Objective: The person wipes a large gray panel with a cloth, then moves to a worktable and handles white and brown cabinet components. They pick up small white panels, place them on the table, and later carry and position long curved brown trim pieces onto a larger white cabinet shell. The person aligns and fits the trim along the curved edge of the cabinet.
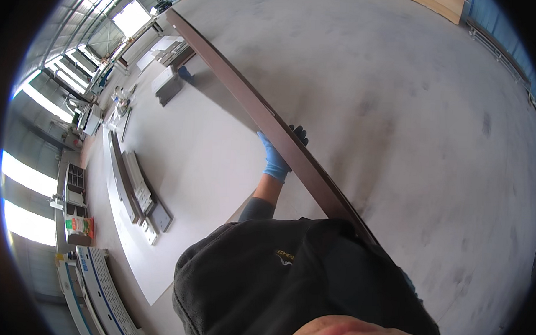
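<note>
A long, straight brown beam (264, 117) slants across the middle, from the far upper left down to the right side of my body. My left hand (274, 162), in a blue glove with dark fingertips, is wrapped round it from below. The thumb shows on the near left side, and the dark fingertips curl up over the far right edge. The beam's lower end passes beside my dark sweatshirt (247, 267) and is partly hidden by it. My right hand does not show.
On the left, several brown and grey strips (123, 177) lie on a pale sheet (159, 240). Grey panels are stacked (167, 84) farther off. Long white panels (99, 280) stand lower left, near a white-and-green bucket (79, 224). Concrete floor (434, 144) stretches right.
</note>
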{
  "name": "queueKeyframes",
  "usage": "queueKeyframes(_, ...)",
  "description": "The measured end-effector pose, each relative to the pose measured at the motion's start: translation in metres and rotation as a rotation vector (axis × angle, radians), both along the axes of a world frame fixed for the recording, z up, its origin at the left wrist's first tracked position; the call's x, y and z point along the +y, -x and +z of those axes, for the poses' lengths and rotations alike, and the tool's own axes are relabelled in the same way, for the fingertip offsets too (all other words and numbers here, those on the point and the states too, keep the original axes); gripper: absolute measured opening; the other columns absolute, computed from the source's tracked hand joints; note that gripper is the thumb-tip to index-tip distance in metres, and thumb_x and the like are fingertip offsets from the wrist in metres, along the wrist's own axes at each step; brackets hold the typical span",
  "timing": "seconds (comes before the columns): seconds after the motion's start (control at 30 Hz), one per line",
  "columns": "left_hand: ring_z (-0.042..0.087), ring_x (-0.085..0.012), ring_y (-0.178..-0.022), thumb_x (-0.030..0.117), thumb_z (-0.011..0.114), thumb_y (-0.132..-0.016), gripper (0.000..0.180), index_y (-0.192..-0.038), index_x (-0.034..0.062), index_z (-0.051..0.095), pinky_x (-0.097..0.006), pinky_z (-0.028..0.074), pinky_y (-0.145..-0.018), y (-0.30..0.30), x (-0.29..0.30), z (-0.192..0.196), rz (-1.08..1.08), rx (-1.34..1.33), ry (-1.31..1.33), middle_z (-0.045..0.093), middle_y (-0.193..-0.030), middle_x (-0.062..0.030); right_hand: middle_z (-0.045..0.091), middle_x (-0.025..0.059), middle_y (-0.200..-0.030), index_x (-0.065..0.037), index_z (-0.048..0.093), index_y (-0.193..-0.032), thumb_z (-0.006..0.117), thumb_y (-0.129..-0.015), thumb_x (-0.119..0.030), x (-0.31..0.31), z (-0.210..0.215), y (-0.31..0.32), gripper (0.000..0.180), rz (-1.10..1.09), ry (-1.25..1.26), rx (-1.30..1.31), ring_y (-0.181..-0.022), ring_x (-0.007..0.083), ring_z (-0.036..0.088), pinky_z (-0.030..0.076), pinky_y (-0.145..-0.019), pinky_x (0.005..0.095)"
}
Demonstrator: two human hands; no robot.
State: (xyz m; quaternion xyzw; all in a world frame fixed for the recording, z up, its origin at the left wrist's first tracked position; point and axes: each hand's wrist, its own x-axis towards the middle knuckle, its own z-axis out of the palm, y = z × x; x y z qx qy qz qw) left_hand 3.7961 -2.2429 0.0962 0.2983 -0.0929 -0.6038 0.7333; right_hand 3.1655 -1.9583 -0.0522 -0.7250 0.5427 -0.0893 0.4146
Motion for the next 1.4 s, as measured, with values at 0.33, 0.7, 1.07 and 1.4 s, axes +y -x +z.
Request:
queueKeyframes(0.33, 0.071, -0.0374, -0.097, 0.094, 0.038, -0.087, 0.097, -0.114, 0.0048, 0.063, -0.052, 0.058, -0.09, 0.064, -0.247, -0.009, 0.12, 0.135, -0.118, 0.074, -0.109, -0.0202, 0.066, 0.0266, -0.14, 0.002, 0.057, -0.145, 0.077, -0.094, -0.033, -0.307, 0.033, 0.095, 0.065, 0.09, 0.119, 0.005, -0.128, 0.0436, 0.065, 0.053, -0.111, 0.0488)
queueKeyframes(0.7, 0.069, -0.0369, -0.097, 0.096, 0.037, -0.086, 0.1, -0.115, 0.0042, 0.063, -0.052, 0.057, -0.092, -0.002, -0.564, -0.02, 0.261, 0.188, -0.197, 0.072, -0.113, -0.0191, 0.062, 0.0272, -0.144, 0.003, 0.055, -0.147, 0.075, -0.095, -0.043, -0.71, 0.086, 0.043, 0.072, 0.214, 0.033, -0.015, -0.135, 0.0411, 0.061, 0.048, -0.116, 0.0458)
queueKeyframes(1.07, 0.068, -0.0379, -0.102, 0.097, 0.038, -0.085, 0.101, -0.119, 0.0042, 0.061, -0.052, 0.057, -0.094, -0.085, -0.891, -0.029, 0.341, 0.192, -0.152, 0.071, -0.114, -0.0192, 0.065, 0.0247, -0.136, 0.0, 0.056, -0.142, 0.084, -0.083, -0.046, -1.125, 0.126, -0.054, 0.081, 0.265, -0.062, 0.154, -0.128, 0.0407, 0.064, 0.051, -0.109, 0.0446)
queueKeyframes(1.4, 0.067, -0.0387, -0.106, 0.097, 0.039, -0.085, 0.101, -0.116, 0.0035, 0.063, -0.054, 0.055, -0.097, -0.251, -1.187, -0.016, 0.511, 0.235, -0.131, 0.07, -0.119, -0.0197, 0.071, 0.0186, -0.116, -0.006, 0.058, -0.127, 0.09, -0.075, -0.041, -1.535, 0.199, -0.249, 0.07, 0.436, -0.14, 0.209, -0.105, 0.0335, 0.07, 0.056, -0.093, 0.041)
